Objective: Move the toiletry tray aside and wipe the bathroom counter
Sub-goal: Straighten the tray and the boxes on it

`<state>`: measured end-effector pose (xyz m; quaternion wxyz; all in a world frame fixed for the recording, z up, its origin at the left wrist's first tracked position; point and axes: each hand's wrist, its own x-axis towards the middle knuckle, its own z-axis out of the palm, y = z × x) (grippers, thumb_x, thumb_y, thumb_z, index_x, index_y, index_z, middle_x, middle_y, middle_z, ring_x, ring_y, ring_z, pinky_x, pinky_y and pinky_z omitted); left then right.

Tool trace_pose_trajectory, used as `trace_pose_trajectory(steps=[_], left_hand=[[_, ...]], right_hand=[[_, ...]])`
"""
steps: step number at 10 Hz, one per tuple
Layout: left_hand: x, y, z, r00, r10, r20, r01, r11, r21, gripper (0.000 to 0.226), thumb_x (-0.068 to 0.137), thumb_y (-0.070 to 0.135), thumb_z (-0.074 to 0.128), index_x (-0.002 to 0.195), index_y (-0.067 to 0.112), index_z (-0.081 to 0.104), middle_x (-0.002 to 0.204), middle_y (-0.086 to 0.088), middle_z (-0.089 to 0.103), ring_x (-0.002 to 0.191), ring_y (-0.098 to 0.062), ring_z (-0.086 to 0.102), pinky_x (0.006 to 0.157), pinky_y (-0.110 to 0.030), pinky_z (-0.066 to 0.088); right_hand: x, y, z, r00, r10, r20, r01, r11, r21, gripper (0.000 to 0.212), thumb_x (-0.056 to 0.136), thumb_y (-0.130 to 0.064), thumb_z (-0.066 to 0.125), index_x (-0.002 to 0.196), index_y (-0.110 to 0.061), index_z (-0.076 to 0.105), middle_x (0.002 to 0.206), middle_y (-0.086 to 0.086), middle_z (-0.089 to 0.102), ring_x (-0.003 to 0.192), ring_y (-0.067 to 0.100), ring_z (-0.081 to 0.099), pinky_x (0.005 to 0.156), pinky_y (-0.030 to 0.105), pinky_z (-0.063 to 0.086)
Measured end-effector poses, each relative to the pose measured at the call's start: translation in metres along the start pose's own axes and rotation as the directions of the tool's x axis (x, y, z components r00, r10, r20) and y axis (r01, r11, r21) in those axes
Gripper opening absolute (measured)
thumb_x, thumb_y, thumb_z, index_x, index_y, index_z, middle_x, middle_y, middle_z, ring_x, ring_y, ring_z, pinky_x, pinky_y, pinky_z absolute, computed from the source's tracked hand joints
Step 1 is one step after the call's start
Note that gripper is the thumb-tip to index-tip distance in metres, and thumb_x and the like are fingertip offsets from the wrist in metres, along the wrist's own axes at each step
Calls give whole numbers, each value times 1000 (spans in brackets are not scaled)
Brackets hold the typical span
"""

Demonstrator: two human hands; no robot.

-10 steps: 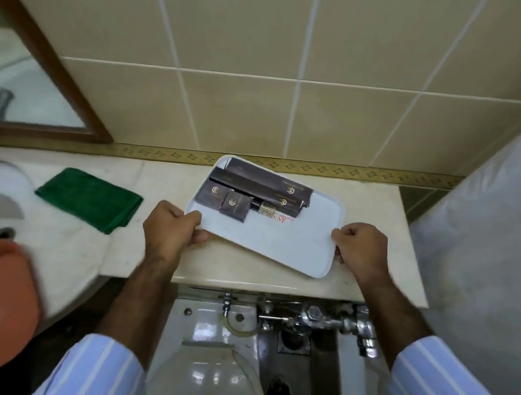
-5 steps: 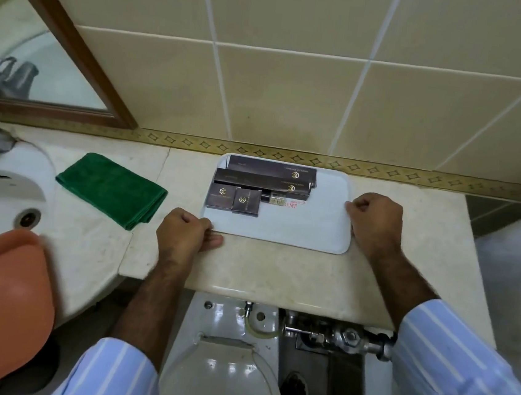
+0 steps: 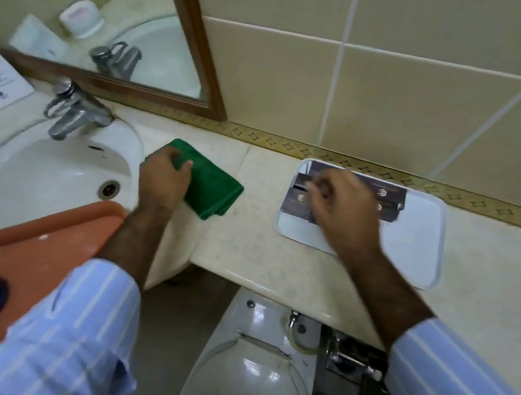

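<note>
Nearest the camera, two forearms in blue-and-white striped sleeves reach out over a white toilet seat (image 3: 253, 376) and an orange tub (image 3: 39, 238) that overlaps the front of the sink (image 3: 29, 179).

The left hand (image 3: 163, 180) lies on the near-left part of the green cloth (image 3: 212, 186), fingers curled down over the cloth's far-left edge, thumb side toward the sink. It presses or grips the cloth; the fingertips sink into the fabric, so the hand is closed around that edge rather than spread flat. The cloth is folded and lies on the counter (image 3: 254, 245) just beside the sink rim.

The right hand (image 3: 339, 202) hangs over the left half of the white toiletry tray (image 3: 421, 246), blurred, with the fingers loosely curled and holding nothing that can be made out. Whether it touches the tray or the dark boxes (image 3: 387, 199) under it cannot be told.

The tray rests flat on the counter to the right, well apart from the cloth, its far edge close to the patterned border strip (image 3: 290, 145) of the tiled wall. Farther left stand the faucet (image 3: 72, 110) and the framed mirror (image 3: 126, 22).
</note>
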<state>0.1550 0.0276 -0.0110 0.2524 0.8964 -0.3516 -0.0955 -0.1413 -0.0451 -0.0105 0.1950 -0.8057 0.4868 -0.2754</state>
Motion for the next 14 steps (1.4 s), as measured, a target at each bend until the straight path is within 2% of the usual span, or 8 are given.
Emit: trace_pose_trajectory(steps=[2, 4, 5, 6, 8, 11, 12, 14], left_hand=[[74, -48, -10, 976, -79, 202, -6, 921, 390, 51, 97, 39, 62, 113, -9, 64, 119, -31, 67, 115, -46, 61, 95, -46, 48], [82, -50, -15, 958, -61, 281, -44, 934, 355, 52, 90, 43, 70, 109, -5, 70, 114, -24, 70, 111, -41, 65, 90, -41, 50], [71, -50, -26, 941, -92, 326, 93, 996, 13, 33, 81, 34, 74, 86, 2, 69, 91, -21, 67, 101, -42, 70, 84, -44, 58], [48, -47, -57, 910, -152, 385, 350, 779, -520, 15, 87, 12, 69, 93, 13, 56, 98, -16, 69, 89, -31, 74, 67, -41, 65], [9, -78, -129, 974, -97, 202, 221, 574, -789, 22, 91, 8, 72, 112, 11, 67, 99, -8, 77, 82, -16, 76, 63, -29, 61], [-13, -184, -130, 928, -325, 184, 372, 835, -404, 51, 55, 44, 92, 91, 12, 74, 90, -10, 79, 87, -28, 78, 83, -48, 64], [-28, -188, -114, 969, -189, 160, 205, 974, -95, 41, 74, 32, 87, 105, 9, 73, 105, -15, 77, 97, -33, 73, 88, -36, 57], [-39, -159, -121, 983, 70, 170, -147, 858, 492, 57, 84, 38, 76, 133, 15, 55, 128, -15, 61, 116, -37, 60, 92, -49, 53]], right_hand=[[34, -93, 100, 910, -65, 408, 92, 995, -48, 48, 98, -44, 57, 130, -8, 64, 126, 15, 63, 123, 34, 53, 102, 41, 45], [48, -108, 138, 893, 148, 425, -65, 977, -203, 36, 94, -19, 62, 126, -3, 59, 131, 21, 56, 123, 40, 53, 98, 43, 48], [47, -123, 123, 900, 201, 388, -198, 979, -47, 28, 85, -9, 64, 113, -3, 67, 117, 17, 67, 111, 34, 62, 90, 38, 54], [30, -154, 97, 906, 235, 352, -314, 931, 185, 23, 80, -8, 68, 102, -10, 65, 95, 7, 68, 91, 25, 65, 79, 40, 58], [-39, -227, 74, 920, 112, 375, -276, 865, 419, 14, 79, -8, 72, 87, -19, 68, 85, -2, 67, 83, 22, 69, 74, 46, 62], [-117, -270, 133, 859, 69, 507, -219, 945, 243, 18, 84, -18, 72, 99, -16, 81, 90, -1, 74, 88, 17, 68, 87, 33, 58], [-131, -276, 156, 837, -16, 547, 37, 999, -28, 24, 93, -19, 62, 114, -17, 75, 120, 10, 64, 110, 30, 62, 90, 43, 56], [-116, -275, 150, 781, -192, 594, 382, 899, -213, 34, 95, -35, 61, 123, -20, 73, 165, 11, 27, 153, 35, 16, 123, 57, 19]])
